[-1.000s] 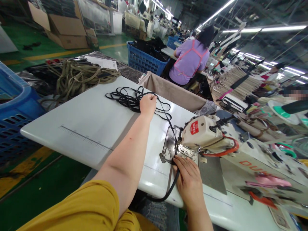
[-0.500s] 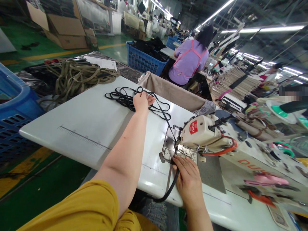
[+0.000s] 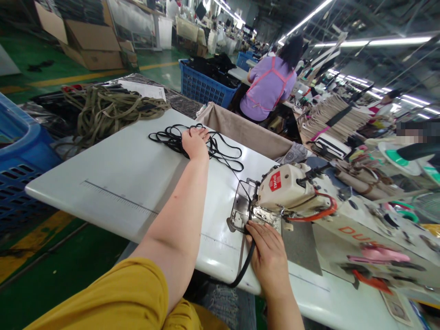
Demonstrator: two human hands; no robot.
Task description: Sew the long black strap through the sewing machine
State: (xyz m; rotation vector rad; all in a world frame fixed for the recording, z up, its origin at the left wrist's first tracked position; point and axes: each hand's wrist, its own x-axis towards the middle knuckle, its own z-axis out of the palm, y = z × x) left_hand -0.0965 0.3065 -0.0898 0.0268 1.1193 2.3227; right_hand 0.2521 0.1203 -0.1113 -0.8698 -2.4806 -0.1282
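Observation:
My left hand (image 3: 195,140) reaches across the white table and lies on the loose loops of narrow black strap (image 3: 165,136). Its fingers are stretched out, their tips partly lost among the loops. One run of the strap leads from the pile to the metal plate (image 3: 239,211) under the head of a sewing machine (image 3: 295,190). In front of the machine's foot, my right hand (image 3: 268,247) has its fingers closed on a thicker black strap (image 3: 246,265), which curves down over the table edge. The thumb is mostly hidden.
Olive straps (image 3: 110,110) lie heaped at the far left, above a blue crate (image 3: 24,151). Behind the table hangs a beige cloth bin (image 3: 247,130). A person in purple (image 3: 266,87) sits beyond it, near another blue crate (image 3: 206,85).
My left hand has moved slightly left and down onto the loops, its fingers flatter. The strap run it had lifted now hangs lower. My right hand stays in place.

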